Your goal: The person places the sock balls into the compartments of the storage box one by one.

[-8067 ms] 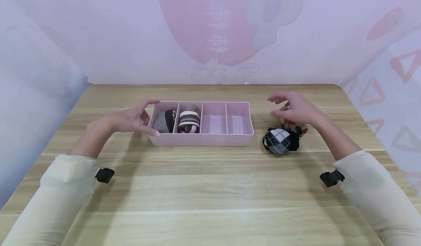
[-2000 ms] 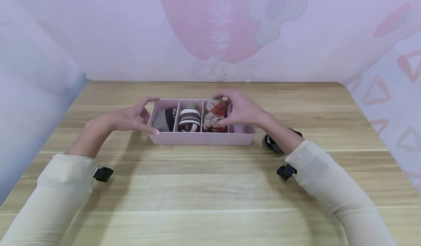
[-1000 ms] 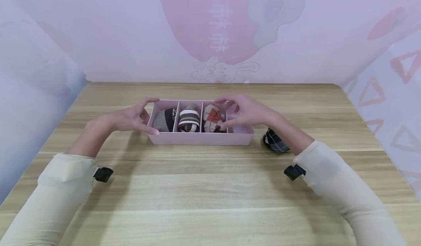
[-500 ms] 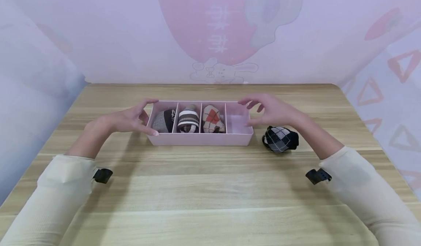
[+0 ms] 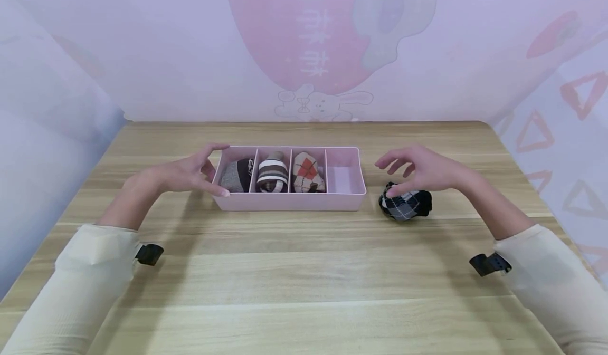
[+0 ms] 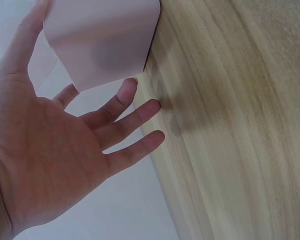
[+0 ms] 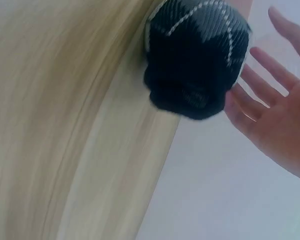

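Fingers of my left hand (image 5: 182,173) are straight and relaxed, and they rest against the left end of the pink sorter tray (image 5: 285,201) on the desk (image 5: 294,270). That grip is wide and holds nothing; it only steadies the tray. I should leave it there so the tray does not slide.

Going right, the tray has four slots. The first has a grey and brown sock ball (image 5: 236,174). The second has a brown and white striped sock ball (image 5: 273,174). The third has a tan sock ball with red diamonds (image 5: 307,172). The fourth slot (image 5: 343,178) is bare.

Further right, the black and white diamond sock ball (image 5: 405,203) lies on the desk, just beside the tray's right end. My right hand (image 5: 423,169) hovers just over it. Its fingers are spread and a little bent, so this grip is wide too and holds nothing yet. A fingertip looks very close to the ball, but I cannot tell if it touches.

To do this well, I think I should come straight down and wrap my fingers round the whole ball, not just pinch the top. A soft ball can unroll if I grab one fold. Then I should lift it clear over the tray wall and set it low in the bare slot.
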